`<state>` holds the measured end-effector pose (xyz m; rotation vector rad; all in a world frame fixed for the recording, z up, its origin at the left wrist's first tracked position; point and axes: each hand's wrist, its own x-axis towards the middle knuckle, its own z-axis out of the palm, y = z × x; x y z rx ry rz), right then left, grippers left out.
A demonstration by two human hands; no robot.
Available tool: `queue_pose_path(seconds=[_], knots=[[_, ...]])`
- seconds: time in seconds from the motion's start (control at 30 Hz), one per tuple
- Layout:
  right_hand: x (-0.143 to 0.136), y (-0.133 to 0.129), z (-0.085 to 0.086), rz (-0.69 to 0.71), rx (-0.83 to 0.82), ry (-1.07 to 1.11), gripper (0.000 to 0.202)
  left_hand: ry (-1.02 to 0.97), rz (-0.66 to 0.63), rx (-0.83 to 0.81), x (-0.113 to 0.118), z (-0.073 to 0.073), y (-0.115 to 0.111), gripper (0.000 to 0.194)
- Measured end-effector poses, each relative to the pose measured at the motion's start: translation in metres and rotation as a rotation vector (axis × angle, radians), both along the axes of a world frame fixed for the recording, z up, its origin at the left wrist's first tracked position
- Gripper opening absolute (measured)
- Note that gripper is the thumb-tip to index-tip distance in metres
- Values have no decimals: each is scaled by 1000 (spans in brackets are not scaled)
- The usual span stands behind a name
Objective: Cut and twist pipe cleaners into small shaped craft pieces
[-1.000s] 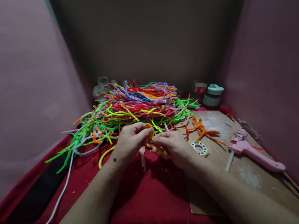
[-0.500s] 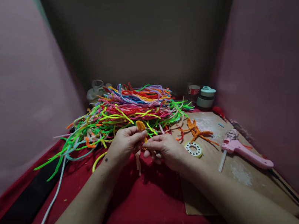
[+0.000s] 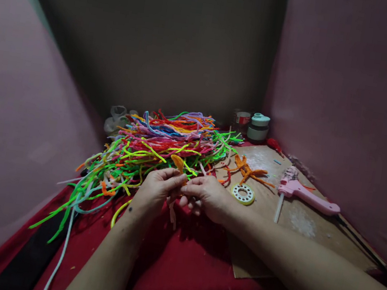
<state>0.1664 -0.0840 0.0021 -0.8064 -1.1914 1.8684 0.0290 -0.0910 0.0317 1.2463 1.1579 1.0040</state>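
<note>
My left hand [image 3: 158, 190] pinches an orange pipe cleaner piece [image 3: 177, 162], whose looped end sticks up above the thumb. Right beside it, my right hand [image 3: 209, 197] has its thumb and forefinger closed on the lower part of the same piece; the fingers hide most of that part. A pale pink strip [image 3: 172, 215] dangles below the fingertips. Just behind both hands lies a big heap of multicoloured pipe cleaners [image 3: 165, 141].
On a cardboard sheet [image 3: 251, 265] at right lie a pink glue gun [image 3: 311, 196], a roll of tape [image 3: 243, 194] and bent orange pipe cleaners [image 3: 249, 169]. A mint-lidded container [image 3: 258, 127] stands behind. Red cloth [image 3: 173, 278] covers the table.
The whole view has shifted, so things sit slightly further left. My fingers have drawn closer together around the orange piece, which now leans more to the left.
</note>
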Motion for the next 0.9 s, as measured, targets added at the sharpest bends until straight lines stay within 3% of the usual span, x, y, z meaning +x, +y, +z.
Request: queue_pose_path(seconds=[0.13,0.27,0.5,0.6,0.7,0.77,0.9], knots=[[1,-2,3,59,60,-26,12,7,-6,46,-4,1,1,22],[2,-8,5,278,216,-168,19,-35,101,41,-7,1,4,23],[2,-13,-2,605,413,-342,22,7,75,-127,8,11,14,26],[-1,-13,-4,767,499,-434,28,94,4,-117,29,21,27,26],[-5,-15,-5,959,514,-515,31,244,-151,-75,63,25,46,23],[-8,-16,-5,1005,506,-535,32,399,-248,-30,88,22,59,23],[-13,-15,-7,1016,463,-511,28,482,-306,-39,126,5,80,21]])
